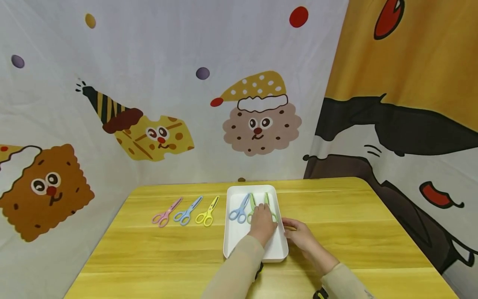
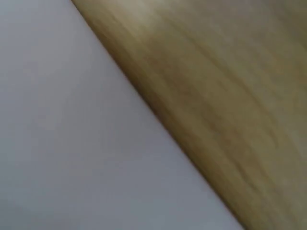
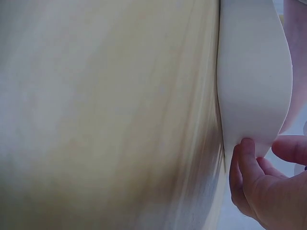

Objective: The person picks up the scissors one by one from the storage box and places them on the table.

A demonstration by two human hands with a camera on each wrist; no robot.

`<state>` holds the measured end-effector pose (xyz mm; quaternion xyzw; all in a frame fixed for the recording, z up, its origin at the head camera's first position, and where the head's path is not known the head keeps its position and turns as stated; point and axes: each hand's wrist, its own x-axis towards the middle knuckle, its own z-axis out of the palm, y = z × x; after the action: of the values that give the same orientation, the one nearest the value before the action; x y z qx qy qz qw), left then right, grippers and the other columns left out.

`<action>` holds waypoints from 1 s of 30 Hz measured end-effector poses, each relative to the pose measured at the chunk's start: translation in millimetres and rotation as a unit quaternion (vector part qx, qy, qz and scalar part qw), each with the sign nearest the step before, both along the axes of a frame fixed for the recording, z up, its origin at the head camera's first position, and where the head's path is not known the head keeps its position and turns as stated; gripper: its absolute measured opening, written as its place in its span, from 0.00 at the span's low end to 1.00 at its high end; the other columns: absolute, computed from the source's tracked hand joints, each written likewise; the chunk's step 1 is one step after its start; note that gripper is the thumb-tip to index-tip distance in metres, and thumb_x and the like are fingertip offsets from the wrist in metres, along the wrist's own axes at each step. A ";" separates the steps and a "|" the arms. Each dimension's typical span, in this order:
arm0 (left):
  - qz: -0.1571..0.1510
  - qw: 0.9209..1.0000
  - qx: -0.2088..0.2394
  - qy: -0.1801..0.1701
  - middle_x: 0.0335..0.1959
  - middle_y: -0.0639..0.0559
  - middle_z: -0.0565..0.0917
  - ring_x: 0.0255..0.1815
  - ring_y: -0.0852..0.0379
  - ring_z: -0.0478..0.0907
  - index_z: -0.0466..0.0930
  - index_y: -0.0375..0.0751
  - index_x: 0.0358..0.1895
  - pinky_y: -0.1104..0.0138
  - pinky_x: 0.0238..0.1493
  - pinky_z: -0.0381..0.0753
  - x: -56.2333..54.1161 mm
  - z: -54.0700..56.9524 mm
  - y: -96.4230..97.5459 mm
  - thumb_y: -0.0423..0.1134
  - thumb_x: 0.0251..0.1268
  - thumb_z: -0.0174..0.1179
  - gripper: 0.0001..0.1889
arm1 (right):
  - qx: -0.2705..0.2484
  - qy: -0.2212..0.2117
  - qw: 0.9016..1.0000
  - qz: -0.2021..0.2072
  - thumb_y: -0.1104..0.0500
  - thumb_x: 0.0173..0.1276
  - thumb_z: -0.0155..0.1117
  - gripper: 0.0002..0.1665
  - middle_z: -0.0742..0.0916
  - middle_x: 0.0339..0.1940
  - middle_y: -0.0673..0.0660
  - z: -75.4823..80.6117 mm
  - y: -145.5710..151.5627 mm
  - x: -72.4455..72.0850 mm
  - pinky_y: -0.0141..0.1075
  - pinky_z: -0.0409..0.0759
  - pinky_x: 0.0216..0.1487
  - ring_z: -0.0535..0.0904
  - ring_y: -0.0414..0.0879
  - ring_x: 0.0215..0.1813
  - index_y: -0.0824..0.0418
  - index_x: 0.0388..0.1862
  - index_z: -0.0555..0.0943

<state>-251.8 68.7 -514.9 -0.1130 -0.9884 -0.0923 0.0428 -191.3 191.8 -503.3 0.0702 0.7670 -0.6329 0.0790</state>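
Observation:
A shallow white tray (image 1: 239, 245) stands on the table in the head view. Inside it lie blue scissors (image 1: 239, 209), with one pair of green scissors (image 1: 252, 200) beside them. My left hand (image 1: 262, 224) reaches in from the near side and holds a second green pair (image 1: 266, 198) at the right, covering part of both green pairs. At the tray's right side, my right hand (image 1: 303, 238) touches the wall. In the right wrist view its fingertips (image 3: 247, 143) rest against the outer wall, the thumb near the rim. The left wrist view shows only a pale surface and wood.
Left of the tray, pink scissors (image 1: 167, 212), blue scissors (image 1: 188, 211) and yellow scissors (image 1: 207, 211) lie in a row on the wooden table (image 1: 157, 253). A cloth (image 1: 168, 54) with cartoon prints hangs behind the table's far edge.

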 end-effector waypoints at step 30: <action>0.060 0.995 0.078 -0.027 0.43 0.45 0.73 0.49 0.50 0.67 0.79 0.38 0.35 0.60 0.48 0.75 1.3 2.8 1.5 0.57 0.38 0.72 0.27 | -0.005 0.000 1.000 -0.008 0.75 0.62 0.50 0.25 0.76 0.58 0.71 -1.5 0.9 0.0 0.45 0.81 0.48 0.79 0.56 0.50 0.75 0.60 0.71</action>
<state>-250.6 70.3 -512.1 -0.0468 -0.9840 -0.1693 0.0302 -191.3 192.7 -504.7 0.0757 0.7629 -0.6377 0.0741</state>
